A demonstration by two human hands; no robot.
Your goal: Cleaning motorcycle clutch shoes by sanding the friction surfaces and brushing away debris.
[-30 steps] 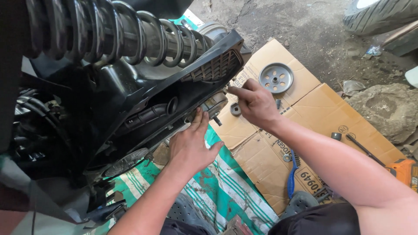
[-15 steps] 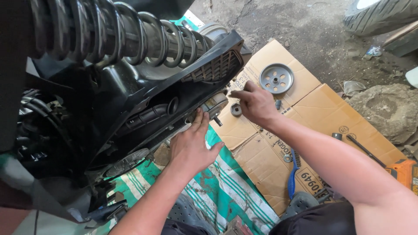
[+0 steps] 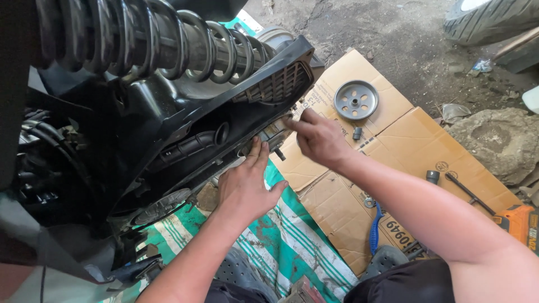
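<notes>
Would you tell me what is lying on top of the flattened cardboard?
On the cardboard lie a round metal pulley disc, a small dark part, a socket and a long black tool. The right hand and forearm cover part of it.

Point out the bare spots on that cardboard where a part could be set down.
Free: the cardboard panel between the round pulley disc and the rod tool; also the flap left of the blue hose. Crowded: beside the black cover, where the left hand and right hand work.
</notes>
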